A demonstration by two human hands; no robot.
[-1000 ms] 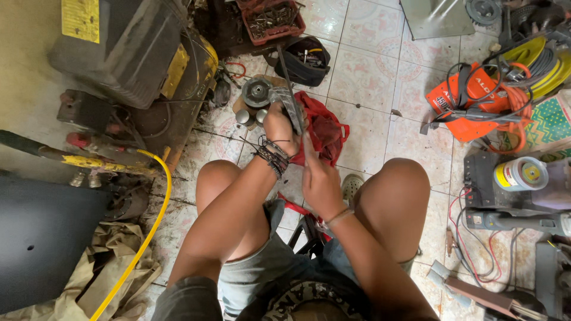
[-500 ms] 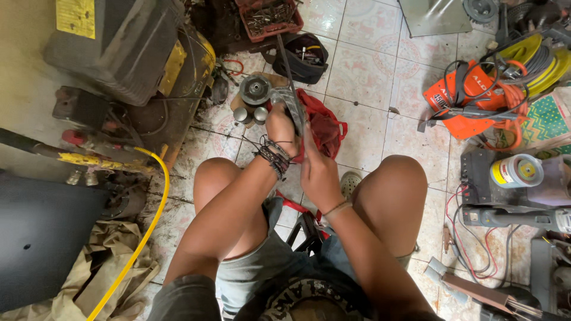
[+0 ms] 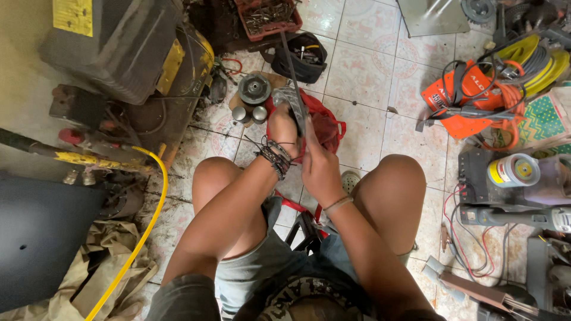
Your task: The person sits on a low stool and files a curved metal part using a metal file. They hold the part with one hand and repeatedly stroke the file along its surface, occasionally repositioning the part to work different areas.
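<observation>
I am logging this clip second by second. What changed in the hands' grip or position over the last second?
Little. The right hand slid slightly up toward the left hand along the grey metal tool. Both hands kept their grip; nothing was let go. The red bag under the tool stayed put.

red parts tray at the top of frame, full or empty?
Partly full. The red tray holds a jumble of small dark metal parts across its floor, with the rim still showing above them. What kinds of parts they are cannot be told.
</observation>
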